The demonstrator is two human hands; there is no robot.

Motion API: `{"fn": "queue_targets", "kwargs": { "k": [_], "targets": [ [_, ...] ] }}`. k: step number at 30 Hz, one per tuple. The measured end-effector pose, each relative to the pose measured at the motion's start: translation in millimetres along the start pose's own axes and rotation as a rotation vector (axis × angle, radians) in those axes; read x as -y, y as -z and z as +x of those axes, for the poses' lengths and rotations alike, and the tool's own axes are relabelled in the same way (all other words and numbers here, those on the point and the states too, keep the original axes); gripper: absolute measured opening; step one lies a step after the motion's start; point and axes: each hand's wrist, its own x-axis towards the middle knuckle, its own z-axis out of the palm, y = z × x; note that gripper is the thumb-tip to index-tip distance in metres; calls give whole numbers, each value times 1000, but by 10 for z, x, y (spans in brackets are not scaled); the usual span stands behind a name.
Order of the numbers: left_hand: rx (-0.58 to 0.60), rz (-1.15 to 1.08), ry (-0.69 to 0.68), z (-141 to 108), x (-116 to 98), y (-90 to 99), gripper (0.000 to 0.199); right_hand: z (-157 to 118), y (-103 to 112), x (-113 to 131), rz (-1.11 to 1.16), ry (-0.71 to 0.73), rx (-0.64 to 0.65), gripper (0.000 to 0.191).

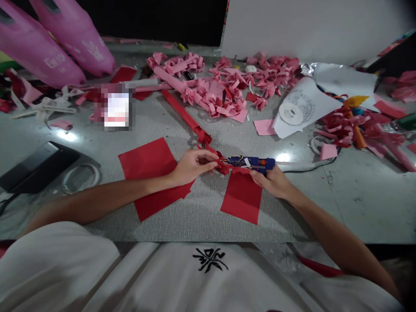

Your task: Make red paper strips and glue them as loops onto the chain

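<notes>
Near the middle of the table, my left hand [195, 165] pinches a curled red paper piece [222, 168]. My right hand [274, 180] is wrapped round a blue glue gun [251, 163], whose tip points left and meets the red piece. A clear glue stick sticks out of the gun's back. Under my left wrist lie larger red paper sheets [151, 160]. A smaller red sheet [242, 197] lies below the gun. Just beyond my left hand, a red paper strip [182, 110] runs up and to the left.
Pink paper flowers [224, 93] are heaped along the back. At the right are a tape roll [291, 113] on white paper and more paper flowers [351, 125]. Pink bottles [74, 34] stand at the back left, with a black device [39, 167] and a clear ring [80, 178] nearer.
</notes>
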Motion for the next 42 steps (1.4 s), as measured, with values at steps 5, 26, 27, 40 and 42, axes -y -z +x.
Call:
{"fn": "queue_targets", "kwargs": {
  "k": [5, 26, 27, 40, 42],
  "targets": [
    [7, -5, 10, -1, -9, 3, 32, -3, 10, 9, 24, -27, -50, 44],
    [32, -60, 25, 19, -21, 9, 35, -9, -12, 129, 72, -12, 11, 53],
    [28, -59, 31, 19, -23, 8, 36, -3, -4, 144, 49, -12, 20, 53],
    [-4, -95, 52, 30, -66, 20, 37, -53, 81, 137, -85, -8, -56, 45],
    [-4, -90, 43, 33, -61, 24, 36, -51, 81, 128, -81, -5, -67, 46]
  ]
}}
